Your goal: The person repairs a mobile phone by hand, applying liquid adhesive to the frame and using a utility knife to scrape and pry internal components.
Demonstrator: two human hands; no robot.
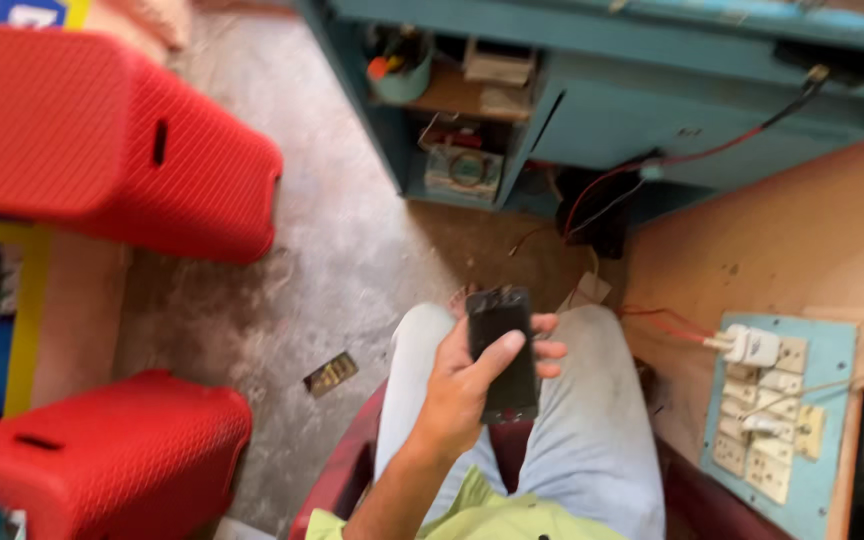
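Looking down from the head camera: a seated person's left hand (464, 385) wraps a dark smartphone (503, 352) above their lap, thumb across the glass, fingers closed behind it. The right hand is out of view. Red plastic stools (102, 150) stand left; a switchboard (777, 420) hangs right. The phone seems under inspection; any next move needs a steady hold.

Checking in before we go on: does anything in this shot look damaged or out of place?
The black phone held in the left hand looks broken along its top edge. A small dark flat piece lies loose on the concrete floor. Red and black wires trail untidily below the blue bench.
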